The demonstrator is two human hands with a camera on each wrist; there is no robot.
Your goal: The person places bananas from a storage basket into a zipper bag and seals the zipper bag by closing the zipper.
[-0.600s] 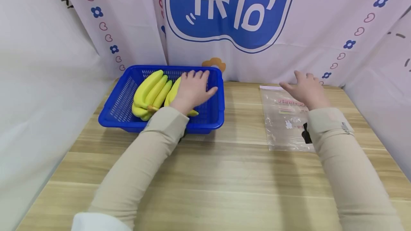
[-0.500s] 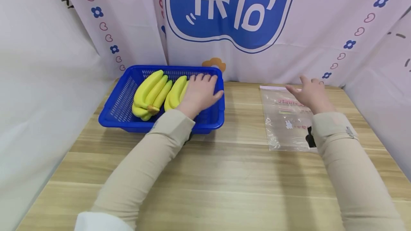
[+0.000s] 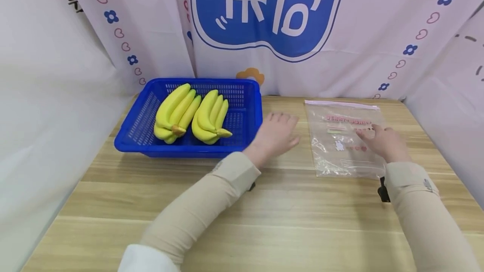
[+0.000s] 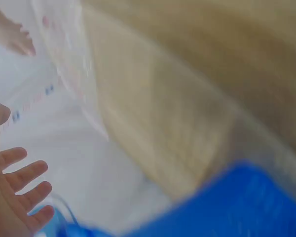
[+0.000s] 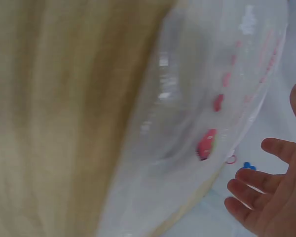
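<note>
Hovering spread and empty, the left hand [image 3: 275, 134] has the basket [image 3: 170, 148] beside it; the right hand [image 3: 388, 142], apparently, the bag [image 3: 328, 156] beneath.

Yellow bananas [image 3: 180, 110], blue basket [image 3: 181, 149]

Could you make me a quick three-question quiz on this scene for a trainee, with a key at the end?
1. How many banana bunches lie in the blue basket?
2. True or false: the left hand holds nothing.
3. Which hand is nearer the clear bag: left or right?

Key:
1. Two.
2. True.
3. The right hand.
</note>
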